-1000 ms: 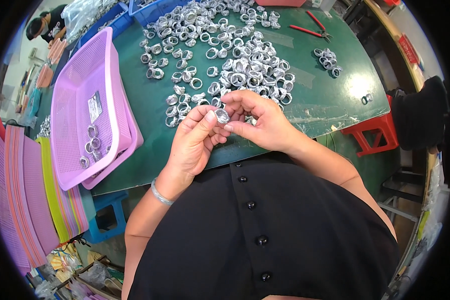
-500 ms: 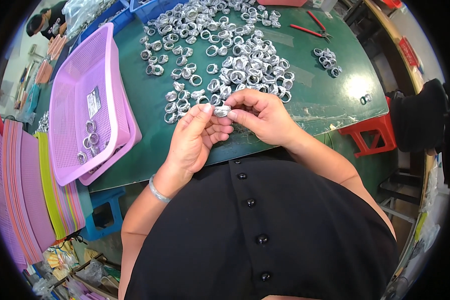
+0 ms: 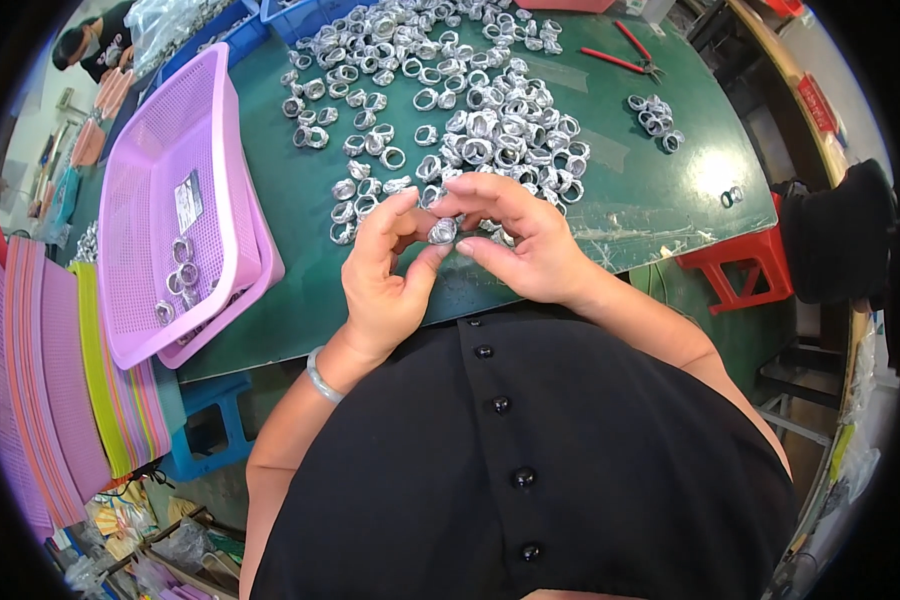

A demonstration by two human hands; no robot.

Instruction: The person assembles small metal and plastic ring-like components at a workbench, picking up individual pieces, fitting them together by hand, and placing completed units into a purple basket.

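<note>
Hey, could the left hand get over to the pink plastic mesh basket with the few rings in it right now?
Probably yes: the pink plastic mesh basket sits open-topped just left of the left hand, nothing between them, though that hand shares a small silver ring with the right hand.

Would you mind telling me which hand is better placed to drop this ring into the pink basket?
Probably the left hand: it pinches the ring together with the right hand and lies nearer the pink basket on that side.

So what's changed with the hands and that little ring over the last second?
Little changed. Both hands, left hand and right hand, keep pinching the same small silver metal ring between their fingertips. The loose ring pile and pink mesh basket stayed put.
</note>
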